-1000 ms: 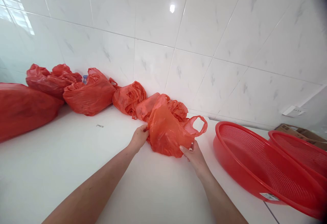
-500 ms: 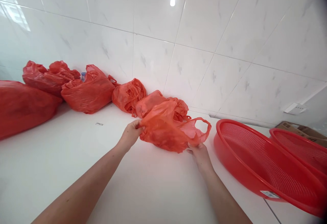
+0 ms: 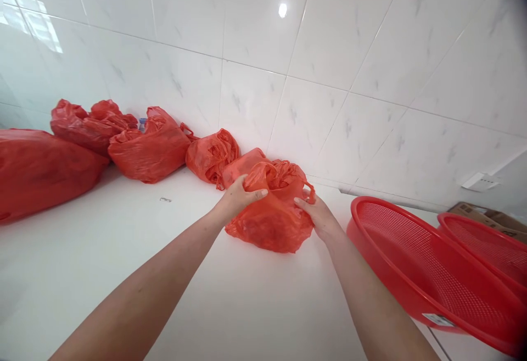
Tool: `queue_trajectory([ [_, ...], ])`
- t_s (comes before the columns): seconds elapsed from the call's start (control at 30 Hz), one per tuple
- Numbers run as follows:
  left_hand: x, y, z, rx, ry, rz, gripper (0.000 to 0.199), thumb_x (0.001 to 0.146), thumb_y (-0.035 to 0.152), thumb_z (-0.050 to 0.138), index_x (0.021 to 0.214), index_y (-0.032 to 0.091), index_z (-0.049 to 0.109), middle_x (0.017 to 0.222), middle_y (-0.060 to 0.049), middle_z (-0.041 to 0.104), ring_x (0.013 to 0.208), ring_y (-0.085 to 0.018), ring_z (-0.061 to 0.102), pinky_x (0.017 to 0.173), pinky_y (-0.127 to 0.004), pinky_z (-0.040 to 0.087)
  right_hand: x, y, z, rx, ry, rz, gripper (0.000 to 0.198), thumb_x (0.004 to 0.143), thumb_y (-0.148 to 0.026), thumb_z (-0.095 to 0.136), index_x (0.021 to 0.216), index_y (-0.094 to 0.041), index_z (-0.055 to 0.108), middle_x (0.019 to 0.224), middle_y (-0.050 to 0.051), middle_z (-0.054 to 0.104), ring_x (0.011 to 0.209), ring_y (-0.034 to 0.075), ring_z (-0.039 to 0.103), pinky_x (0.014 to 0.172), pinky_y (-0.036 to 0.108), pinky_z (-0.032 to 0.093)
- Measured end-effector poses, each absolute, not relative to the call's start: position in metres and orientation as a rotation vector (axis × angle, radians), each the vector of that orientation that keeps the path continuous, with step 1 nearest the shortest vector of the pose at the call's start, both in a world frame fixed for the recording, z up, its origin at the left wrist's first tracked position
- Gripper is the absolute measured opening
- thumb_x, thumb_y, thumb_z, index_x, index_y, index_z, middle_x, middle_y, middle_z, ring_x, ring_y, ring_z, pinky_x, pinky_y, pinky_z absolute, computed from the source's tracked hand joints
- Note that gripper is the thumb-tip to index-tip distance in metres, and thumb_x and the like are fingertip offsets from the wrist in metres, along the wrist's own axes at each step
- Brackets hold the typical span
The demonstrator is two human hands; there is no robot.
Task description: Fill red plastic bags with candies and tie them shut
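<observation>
A red plastic bag rests on the white table in front of me, its top loosely gathered and something darker showing through its lower part. My left hand grips the upper left of the bag, thumb on the near side and fingers hidden behind the film. On the right, my right hand holds the bag's upper side beside a handle loop, thumb in front. Directly behind it sits another crumpled red bag, partly covered.
More filled red bags line the wall to the left, with a large one at the far left. Two red plastic baskets stand on the right, near a cardboard box. A tiled wall bounds the back.
Both hands have moved up along the bag's sides. The bag, earlier stretched sideways with its handle out to the right, is now more upright and gathered.
</observation>
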State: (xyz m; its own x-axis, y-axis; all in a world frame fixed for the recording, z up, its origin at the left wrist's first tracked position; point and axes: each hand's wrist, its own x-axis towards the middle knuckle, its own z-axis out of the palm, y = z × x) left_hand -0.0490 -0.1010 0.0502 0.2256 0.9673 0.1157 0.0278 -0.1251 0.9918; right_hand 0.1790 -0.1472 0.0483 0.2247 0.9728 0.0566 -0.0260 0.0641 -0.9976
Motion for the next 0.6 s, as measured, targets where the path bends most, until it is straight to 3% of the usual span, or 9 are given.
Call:
queue_trajectory([
  [0.07, -0.043, -0.097, 0.053, 1.276, 0.858, 1.01, 0.042, 0.064, 0.041, 0.072, 0.096, 0.015, 0.063, 0.101, -0.015, 0.065, 0.095, -0.032, 0.062, 0.079, -0.043, 0.049, 0.175, -0.139, 0.053, -1.223, -1.01, 1.085, 0.035, 0.059, -0.038, 0.077, 0.086, -0.019, 0.064, 0.088, 0.006, 0.067, 0.086, 0.023, 0.063, 0.077, 0.036, 0.049],
  [0.13, -0.041, -0.095, 0.059, 1.109, 0.726, 1.139, 0.029, 0.069, 0.037, 0.067, 0.087, 0.014, 0.062, 0.091, -0.011, 0.067, 0.083, -0.027, 0.065, 0.074, -0.039, 0.051, 0.178, -0.132, 0.06, -1.124, -0.93, 1.021, 0.03, 0.062, -0.04, 0.075, 0.079, -0.02, 0.061, 0.084, 0.003, 0.066, 0.085, 0.02, 0.062, 0.078, 0.033, 0.048],
  [0.27, -0.046, -0.094, 0.07, 0.85, 0.602, 1.486, 0.021, 0.073, 0.026, 0.065, 0.091, 0.018, 0.06, 0.098, -0.006, 0.066, 0.09, -0.02, 0.063, 0.081, -0.033, 0.051, 0.182, -0.127, 0.081, -0.806, -0.804, 1.03, 0.026, 0.065, -0.038, 0.073, 0.076, -0.022, 0.055, 0.094, 0.001, 0.066, 0.095, 0.02, 0.06, 0.081, 0.033, 0.048],
  [0.37, -0.047, -0.097, 0.072, 0.732, 0.565, 1.492, 0.019, 0.074, 0.021, 0.062, 0.092, 0.019, 0.058, 0.1, -0.005, 0.065, 0.094, -0.019, 0.062, 0.085, -0.033, 0.05, 0.175, -0.127, 0.09, -0.737, -0.754, 1.132, 0.024, 0.068, -0.034, 0.07, 0.072, -0.023, 0.05, 0.069, -0.003, 0.06, 0.074, 0.016, 0.061, 0.071, 0.031, 0.049],
  [0.43, -0.044, -0.101, 0.071, 0.654, 0.527, 1.452, 0.012, 0.074, 0.017, 0.059, 0.087, 0.017, 0.057, 0.092, -0.005, 0.066, 0.088, -0.018, 0.063, 0.085, -0.033, 0.05, 0.165, -0.128, 0.09, -0.735, -0.769, 1.164, 0.02, 0.069, -0.03, 0.067, 0.07, -0.023, 0.048, 0.048, -0.009, 0.039, 0.047, 0.009, 0.047, 0.054, 0.024, 0.045],
  [0.5, -0.038, -0.106, 0.069, 0.597, 0.511, 1.388, 0.002, 0.074, 0.015, 0.056, 0.075, 0.016, 0.054, 0.072, -0.002, 0.062, 0.074, -0.015, 0.063, 0.081, -0.031, 0.051, 0.155, -0.131, 0.088, -0.756, -0.853, 1.19, 0.015, 0.07, -0.028, 0.063, 0.071, -0.023, 0.05, 0.043, -0.011, 0.022, 0.037, 0.006, 0.025, 0.04, 0.019, 0.031],
  [0.6, -0.029, -0.112, 0.064, 0.571, 0.552, 1.316, 0.015, 0.074, 0.018, 0.054, 0.064, 0.018, 0.043, 0.053, 0.005, 0.047, 0.053, -0.01, 0.053, 0.068, -0.029, 0.051, 0.14, -0.139, 0.084, -0.829, -1.094, 1.214, 0.014, 0.074, -0.033, 0.056, 0.083, -0.022, 0.056, 0.044, -0.011, 0.021, 0.037, 0.005, 0.013, 0.035, 0.018, 0.018],
])
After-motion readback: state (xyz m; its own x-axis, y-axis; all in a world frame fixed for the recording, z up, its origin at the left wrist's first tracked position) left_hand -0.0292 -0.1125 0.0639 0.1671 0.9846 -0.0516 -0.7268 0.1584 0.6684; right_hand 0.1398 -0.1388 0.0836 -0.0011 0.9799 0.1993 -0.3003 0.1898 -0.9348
